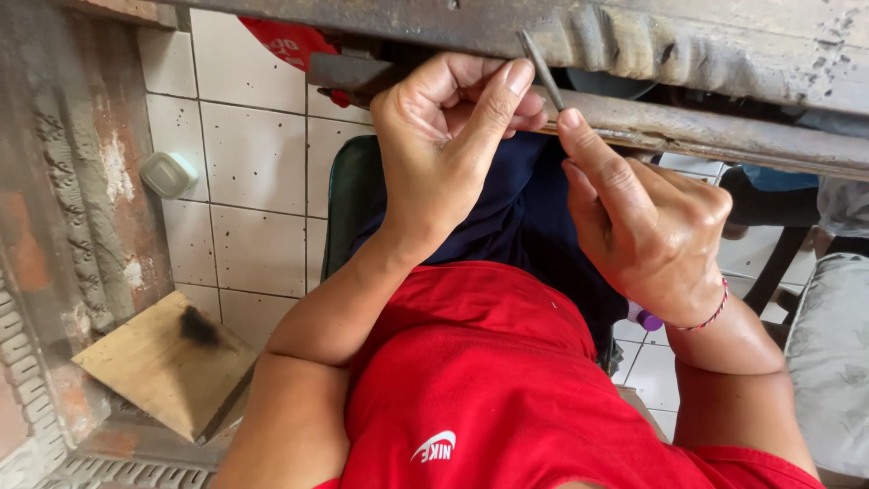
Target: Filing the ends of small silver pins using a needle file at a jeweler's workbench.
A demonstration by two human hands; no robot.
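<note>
My left hand and my right hand are raised in front of me at the edge of a carved, weathered wooden beam. A thin grey metal tool, like a chisel or file, stands tilted against the wood between both hands. The left thumb presses beside its upper part, and the right fingers grip its lower shaft. My right wrist carries a thin red bracelet. I wear a red shirt and dark trousers.
A carved wooden panel stands at the left above a white tiled floor. A flat wood board with a dark tuft lies at lower left. A small white lidded container rests on the tiles. Green chair edge below me.
</note>
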